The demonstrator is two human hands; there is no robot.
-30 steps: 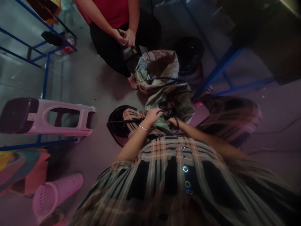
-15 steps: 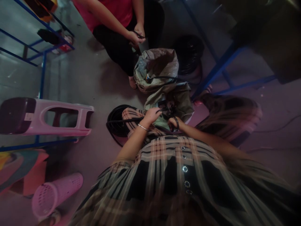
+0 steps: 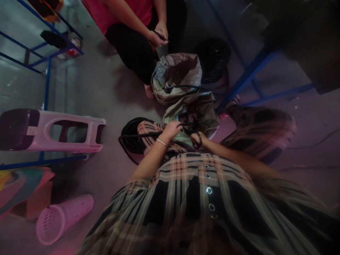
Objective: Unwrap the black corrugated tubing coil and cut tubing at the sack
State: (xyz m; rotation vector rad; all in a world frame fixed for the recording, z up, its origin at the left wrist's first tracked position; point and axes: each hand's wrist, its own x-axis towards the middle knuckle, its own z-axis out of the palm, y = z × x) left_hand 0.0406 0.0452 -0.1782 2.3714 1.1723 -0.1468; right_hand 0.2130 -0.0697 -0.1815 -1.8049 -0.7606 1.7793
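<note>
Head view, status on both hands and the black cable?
Left hand closed on black cable. Right hand by cable bundle, grip unclear. Bundle lies on sack. Co-worker's hands beyond sack, apart.

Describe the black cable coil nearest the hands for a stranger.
Beside the plaid-clad person's left knee, a coil of black cable lies on the grey floor. Unlike the other coil beyond the sacks, its cable runs up into the left hand.
</note>
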